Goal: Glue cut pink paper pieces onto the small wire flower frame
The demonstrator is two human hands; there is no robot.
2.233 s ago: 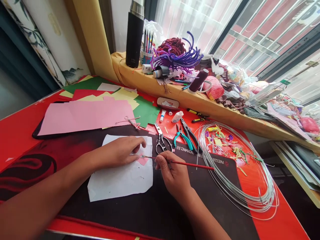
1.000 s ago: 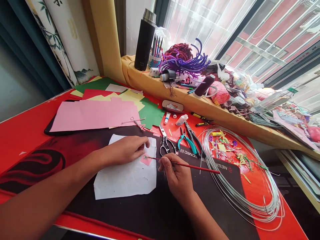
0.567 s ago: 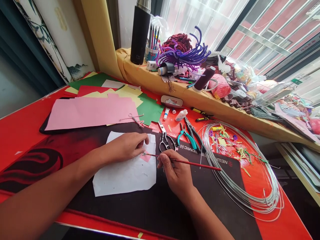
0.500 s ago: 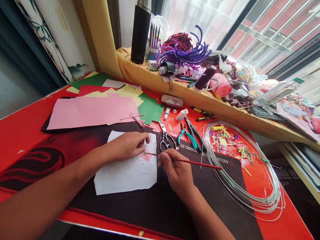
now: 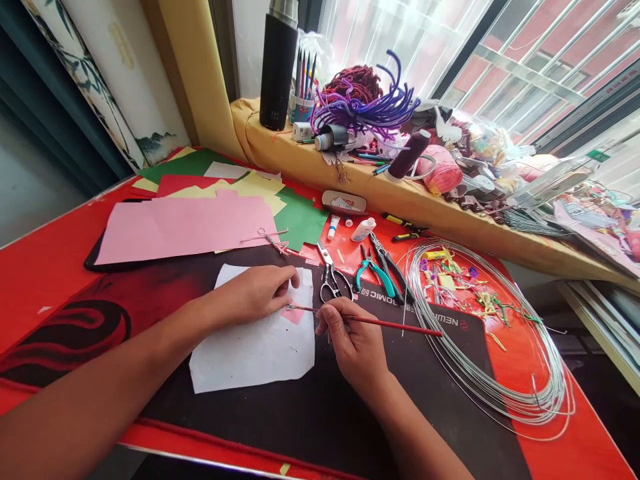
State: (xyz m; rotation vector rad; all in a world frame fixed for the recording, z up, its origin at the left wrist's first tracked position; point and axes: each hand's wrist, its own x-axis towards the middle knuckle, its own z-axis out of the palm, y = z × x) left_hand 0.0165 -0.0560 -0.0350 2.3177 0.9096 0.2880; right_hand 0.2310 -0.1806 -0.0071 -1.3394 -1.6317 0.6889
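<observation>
Right hand — gripping red paintbrush

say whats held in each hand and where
Right hand: a red-handled paintbrush, pinched by the handle near the bristles. Left hand: nothing, it rests on white paper.

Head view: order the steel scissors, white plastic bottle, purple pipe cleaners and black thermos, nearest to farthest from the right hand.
From the right hand:
1. Steel scissors, just ahead at the mat's edge.
2. White plastic bottle, farther ahead on the table.
3. Purple pipe cleaners, on the sill.
4. Black thermos, farther left on the sill.
</observation>
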